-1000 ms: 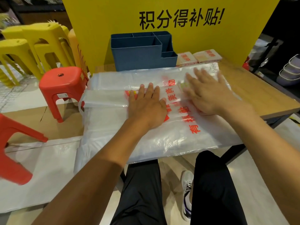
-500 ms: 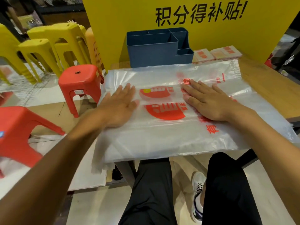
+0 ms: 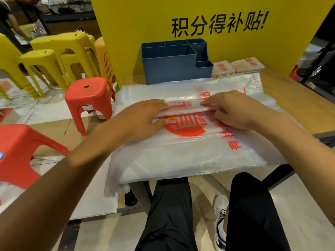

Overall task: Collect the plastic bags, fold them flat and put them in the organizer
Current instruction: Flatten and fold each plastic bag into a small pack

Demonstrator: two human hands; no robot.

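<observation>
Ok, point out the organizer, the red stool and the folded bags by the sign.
organizer (image 3: pixel 168 69), head view, on its blue front wall.
red stool (image 3: pixel 88 90), head view, on its seat top.
folded bags (image 3: pixel 235 67), head view, on the top of the flat packs right of the organizer.

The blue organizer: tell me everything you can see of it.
The blue organizer is a dull blue box that looks like moulded plastic, open at the top and split by inner walls into several compartments: one large in front, narrower ones behind, and a lower stepped one at its right end. All look empty. It stands upright at the back of the wooden table, against the yellow board. The plastic bag lies along its base; neither hand touches it.
</observation>
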